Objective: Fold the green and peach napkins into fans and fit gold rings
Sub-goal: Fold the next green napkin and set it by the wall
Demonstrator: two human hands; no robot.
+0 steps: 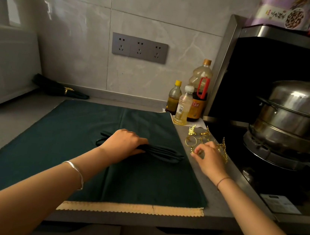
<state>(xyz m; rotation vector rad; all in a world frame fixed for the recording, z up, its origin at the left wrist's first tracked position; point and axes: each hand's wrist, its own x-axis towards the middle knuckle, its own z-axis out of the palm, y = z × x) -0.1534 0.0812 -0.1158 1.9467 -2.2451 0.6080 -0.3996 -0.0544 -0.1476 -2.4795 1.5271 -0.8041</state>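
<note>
The left hand (125, 143) curls over the middle of a pleated green napkin (165, 153), soft matte fabric gathered into a long narrow bundle. It lies on a flat green cloth (68, 145) whose near edge shows a peach scalloped strip (129, 208). Just right of the cloth, over the grey counter (217, 209), the right hand (210, 159) pinches a thin gold ring (196, 152) between thumb and forefinger, beside more leaf-trimmed gold rings (191, 136) (shiny, spiky). Far left lies a ringed napkin (62, 89). Bottles (184, 105) stand far right, near a steel steamer pot (296, 119).
</note>
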